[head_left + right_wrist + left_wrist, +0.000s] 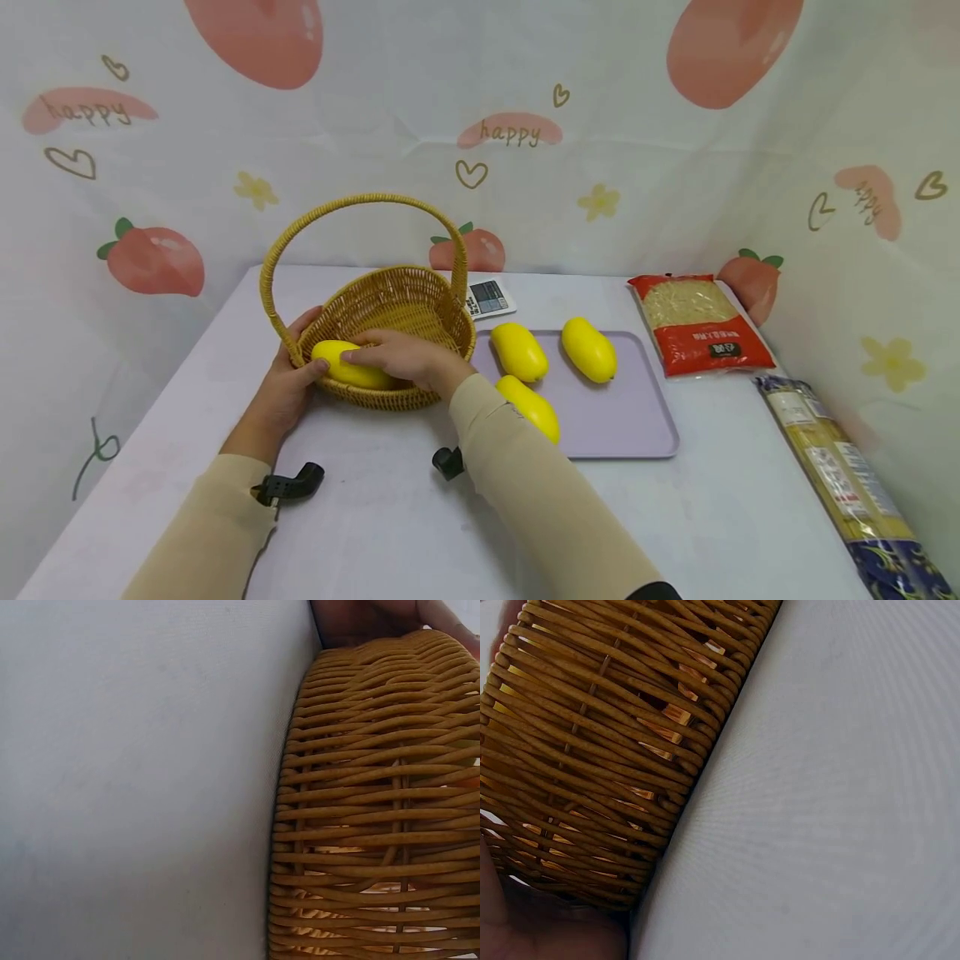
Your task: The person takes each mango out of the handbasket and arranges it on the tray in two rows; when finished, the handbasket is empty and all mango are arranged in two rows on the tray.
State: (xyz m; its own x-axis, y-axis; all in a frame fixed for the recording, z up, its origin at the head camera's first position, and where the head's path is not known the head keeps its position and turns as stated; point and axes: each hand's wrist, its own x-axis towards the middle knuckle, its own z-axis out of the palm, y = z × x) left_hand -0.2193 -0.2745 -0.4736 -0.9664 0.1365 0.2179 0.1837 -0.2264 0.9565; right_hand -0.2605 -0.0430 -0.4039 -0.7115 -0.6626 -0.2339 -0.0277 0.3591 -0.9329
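Observation:
A wicker basket with a tall arched handle stands on the table at the left in the head view. My left hand grips its left side near the foot of the handle, thumb at the rim. In the left wrist view, part of that hand lies against the woven wall. Inside the basket's front edge, my right hand holds a yellow mango, thumb across its top; its other fingers are partly hidden. The right wrist view shows mostly the basket's weave.
Right of the basket, a lilac tray bears three more yellow mangoes, one partly behind my right sleeve. A white calculator-like device lies behind. At the right are a red bag of grains and a long noodle packet.

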